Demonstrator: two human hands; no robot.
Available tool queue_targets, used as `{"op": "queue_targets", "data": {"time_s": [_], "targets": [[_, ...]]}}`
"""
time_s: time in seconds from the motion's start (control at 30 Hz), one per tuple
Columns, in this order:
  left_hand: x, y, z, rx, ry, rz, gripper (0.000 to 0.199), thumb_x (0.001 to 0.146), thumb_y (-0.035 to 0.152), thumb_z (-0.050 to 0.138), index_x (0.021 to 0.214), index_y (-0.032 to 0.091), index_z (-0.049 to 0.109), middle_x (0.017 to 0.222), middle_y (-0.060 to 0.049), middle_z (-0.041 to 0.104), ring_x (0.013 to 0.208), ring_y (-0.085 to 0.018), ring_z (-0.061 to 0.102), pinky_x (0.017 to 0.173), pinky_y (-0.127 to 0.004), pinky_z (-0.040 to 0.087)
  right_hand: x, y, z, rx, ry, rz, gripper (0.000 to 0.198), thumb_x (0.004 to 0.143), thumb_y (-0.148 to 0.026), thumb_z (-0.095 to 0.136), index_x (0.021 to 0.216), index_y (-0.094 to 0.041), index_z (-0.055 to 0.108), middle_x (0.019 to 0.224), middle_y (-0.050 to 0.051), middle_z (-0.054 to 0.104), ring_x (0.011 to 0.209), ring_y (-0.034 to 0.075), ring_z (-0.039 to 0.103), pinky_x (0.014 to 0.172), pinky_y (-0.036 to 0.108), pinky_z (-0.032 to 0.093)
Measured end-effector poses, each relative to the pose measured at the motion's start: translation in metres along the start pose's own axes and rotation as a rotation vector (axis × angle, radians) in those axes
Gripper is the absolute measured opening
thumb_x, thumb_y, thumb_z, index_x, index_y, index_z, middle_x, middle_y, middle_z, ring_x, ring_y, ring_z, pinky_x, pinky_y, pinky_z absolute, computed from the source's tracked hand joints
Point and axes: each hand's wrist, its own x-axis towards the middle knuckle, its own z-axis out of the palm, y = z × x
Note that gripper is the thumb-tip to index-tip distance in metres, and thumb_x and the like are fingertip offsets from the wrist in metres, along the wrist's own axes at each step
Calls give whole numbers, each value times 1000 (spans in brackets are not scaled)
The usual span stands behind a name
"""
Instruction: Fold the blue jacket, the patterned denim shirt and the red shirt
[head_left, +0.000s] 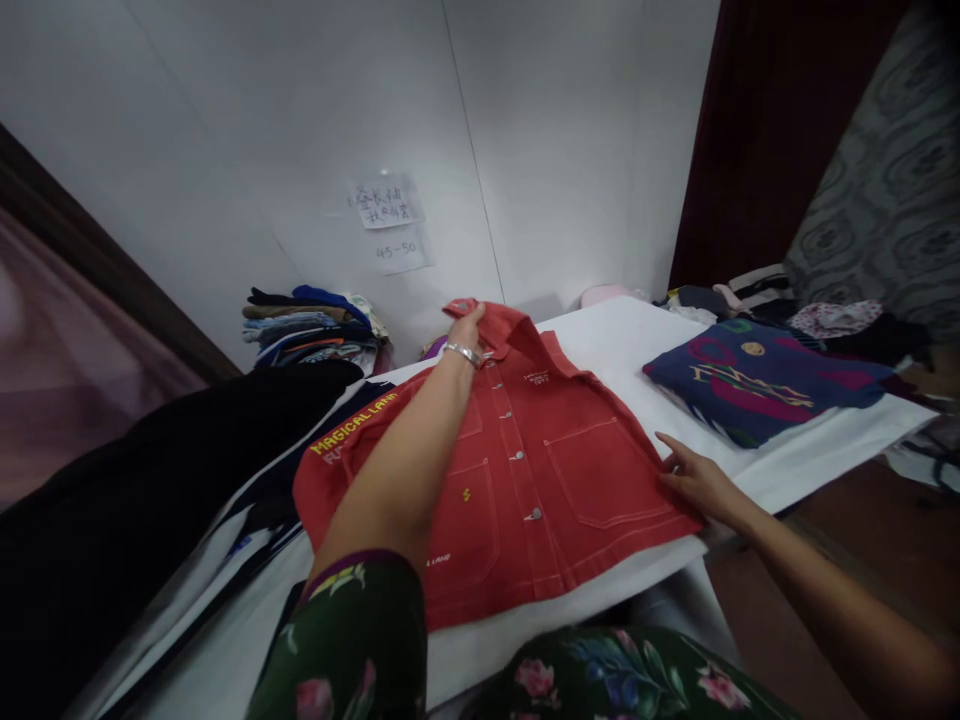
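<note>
A red button-front jacket [600, 450] lies spread on the white table with its front up. It has white stitching, pockets and yellow lettering along one sleeve. My left hand [466, 332], with a silver bracelet at the wrist, is closed on the jacket's collar at the far end and lifts it slightly. My left forearm crosses over the jacket and hides part of its front and sleeve. Beside the jacket's right edge is my right hand [697, 482], its fingers apart and partly stretched out, the lower ones touching the fabric near the hem.
A folded dark blue patterned garment [757, 375] lies on the white table [622, 335] at the right. Folded clothes [315, 325] are stacked at the back left, and black fabric [165, 490] covers the left side. More clothes [836, 318] lie at the far right. Handwritten paper signs [390, 215] hang on the wall.
</note>
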Motion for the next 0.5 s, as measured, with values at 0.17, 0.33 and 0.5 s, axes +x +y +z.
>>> {"op": "queue_targets", "data": {"time_s": [0.17,0.33,0.5], "targets": [[35,50,25,9,38,136,9,89,17,58,83,10,59,99,-9,69,104,-21,67,82,-34,58,-2,-37,0,79,-1,-176,70,72,-28,56,141,-22,46,81,0,63,57,14,52,54,27,46],[57,91,27,74,48,249,7,89,17,55,92,10,57,106,-7,65,105,-19,66,83,-36,56,-4,-97,26,55,-177,-331,69,72,-19,52,141,-24,48,78,-1,61,58,12,50,52,24,42],[74,121,5,118,82,350,4,84,14,57,87,11,55,94,-5,65,99,-19,67,84,-38,56,-3,-140,76,-64,-399,-425,78,64,-5,49,140,-24,52,75,-1,65,65,14,56,59,24,42]]}}
